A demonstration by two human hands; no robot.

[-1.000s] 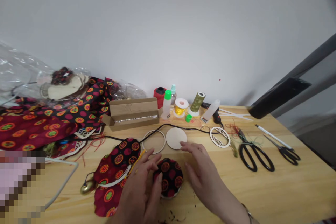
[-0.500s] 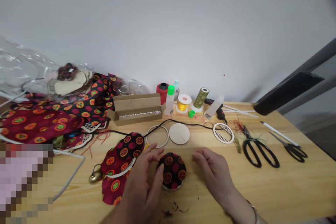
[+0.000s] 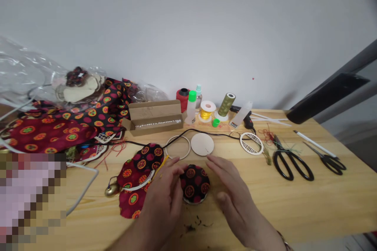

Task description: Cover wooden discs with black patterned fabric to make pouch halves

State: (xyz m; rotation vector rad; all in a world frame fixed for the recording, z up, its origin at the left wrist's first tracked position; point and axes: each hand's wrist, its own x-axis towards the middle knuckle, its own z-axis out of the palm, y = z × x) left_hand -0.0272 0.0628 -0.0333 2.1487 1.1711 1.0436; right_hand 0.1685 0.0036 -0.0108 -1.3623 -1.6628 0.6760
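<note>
A round disc covered in black fabric with red and orange dots (image 3: 194, 183) lies on the wooden table (image 3: 294, 204) in front of me. My left hand (image 3: 166, 196) rests against the disc's left edge, fingers curled round its rim. My right hand (image 3: 228, 188) hovers just right of the disc, fingers stretched out and apart, holding nothing. Left of the disc lies a patterned fabric piece with a white ring (image 3: 138, 176) and a small brass bell (image 3: 111, 190). Behind it are a white hoop (image 3: 177, 147) and a plain wooden disc (image 3: 202, 144).
Large black scissors (image 3: 290, 161) and smaller scissors (image 3: 328, 160) lie at the right, with a carved white oval (image 3: 251, 143). Thread spools, glue bottles and an open cardboard box (image 3: 154, 117) stand along the wall. Patterned cloth (image 3: 59, 125) and plastic bags pile at the left. A black cord crosses the table.
My right hand moved away from the covered disc and has come back close beside it. My left hand stays on the disc's left edge. The view shifted slightly.
</note>
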